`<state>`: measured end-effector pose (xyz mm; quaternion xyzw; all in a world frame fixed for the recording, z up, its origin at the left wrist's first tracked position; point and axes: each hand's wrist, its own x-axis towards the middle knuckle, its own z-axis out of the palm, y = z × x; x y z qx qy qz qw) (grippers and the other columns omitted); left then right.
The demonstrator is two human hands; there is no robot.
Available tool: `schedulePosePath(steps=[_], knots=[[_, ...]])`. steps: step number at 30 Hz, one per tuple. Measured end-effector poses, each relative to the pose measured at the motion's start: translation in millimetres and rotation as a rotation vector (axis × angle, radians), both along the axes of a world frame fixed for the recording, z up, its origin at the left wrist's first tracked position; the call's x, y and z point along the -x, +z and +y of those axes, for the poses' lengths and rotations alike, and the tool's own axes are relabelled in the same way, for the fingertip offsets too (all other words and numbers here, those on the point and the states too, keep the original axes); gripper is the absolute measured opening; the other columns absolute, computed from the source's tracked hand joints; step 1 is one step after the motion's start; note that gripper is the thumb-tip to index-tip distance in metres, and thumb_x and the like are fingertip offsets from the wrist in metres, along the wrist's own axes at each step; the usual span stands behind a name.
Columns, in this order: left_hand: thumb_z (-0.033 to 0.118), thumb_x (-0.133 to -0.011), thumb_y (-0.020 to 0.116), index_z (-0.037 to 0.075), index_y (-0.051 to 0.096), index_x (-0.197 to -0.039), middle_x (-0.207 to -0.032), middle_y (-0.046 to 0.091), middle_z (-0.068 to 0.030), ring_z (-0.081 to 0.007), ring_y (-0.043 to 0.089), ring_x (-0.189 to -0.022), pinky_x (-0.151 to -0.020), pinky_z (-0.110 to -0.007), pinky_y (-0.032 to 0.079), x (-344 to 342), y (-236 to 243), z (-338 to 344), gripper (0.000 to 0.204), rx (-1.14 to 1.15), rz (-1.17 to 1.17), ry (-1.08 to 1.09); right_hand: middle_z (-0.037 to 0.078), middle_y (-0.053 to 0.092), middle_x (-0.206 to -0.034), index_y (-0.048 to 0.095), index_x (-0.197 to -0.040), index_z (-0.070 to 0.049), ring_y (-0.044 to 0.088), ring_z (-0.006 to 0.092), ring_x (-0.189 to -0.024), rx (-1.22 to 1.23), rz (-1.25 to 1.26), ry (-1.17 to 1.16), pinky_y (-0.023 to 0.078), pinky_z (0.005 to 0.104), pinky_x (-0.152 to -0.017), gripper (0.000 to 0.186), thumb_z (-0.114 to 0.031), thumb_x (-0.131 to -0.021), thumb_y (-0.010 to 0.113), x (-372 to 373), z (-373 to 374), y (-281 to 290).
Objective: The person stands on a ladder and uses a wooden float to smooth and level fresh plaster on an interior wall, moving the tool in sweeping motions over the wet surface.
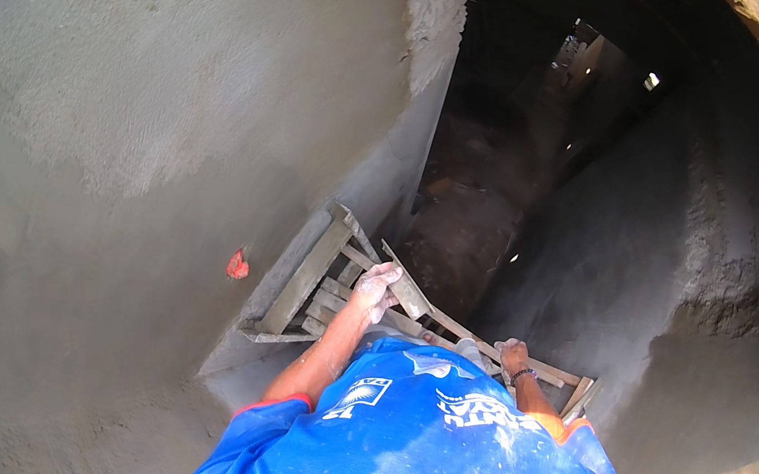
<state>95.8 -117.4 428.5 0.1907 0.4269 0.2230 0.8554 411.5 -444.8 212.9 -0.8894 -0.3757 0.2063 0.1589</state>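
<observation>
My left hand [374,293], dusted with pale plaster or cement, is closed on the edge of a short flat board [406,288]. The board slants down to the right, above a wooden scaffold frame [309,270]. Further right, my right hand [512,354] is curled closed, with a dark bracelet at its wrist. It is up against a long wooden rail [473,336] of the frame; whatever lies inside its fingers is hidden. Slats [329,301] of the scaffold show beside my left forearm.
A grey plastered wall [147,128] fills the left side, with damp darker patches and a small red spot [237,264]. Another plastered wall [614,276] stands right. Between them a dark passage [474,183] drops away beyond the scaffold. A rough wall edge [434,15] juts at top centre.
</observation>
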Motion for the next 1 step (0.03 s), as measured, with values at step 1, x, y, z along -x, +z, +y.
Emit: schedulePosePath(steps=[1], knots=[[0.019, -0.092, 0.072, 0.008, 0.042, -0.138, -0.116, 0.062, -0.0064, -0.0248, 0.065, -0.104, -0.09, -0.05, 0.053, -0.8, 0.6, 3.7, 0.056, -0.011, 0.012, -0.018, 0.009, 0.062, -0.066, 0.069, -0.074, -0.006, 0.059, 0.0213, -0.058, 0.035, 0.18, -0.254, 0.048, 0.041, -0.052, 0.019, -0.02, -0.086, 0.069, 13.1, 2.7, 9.9]])
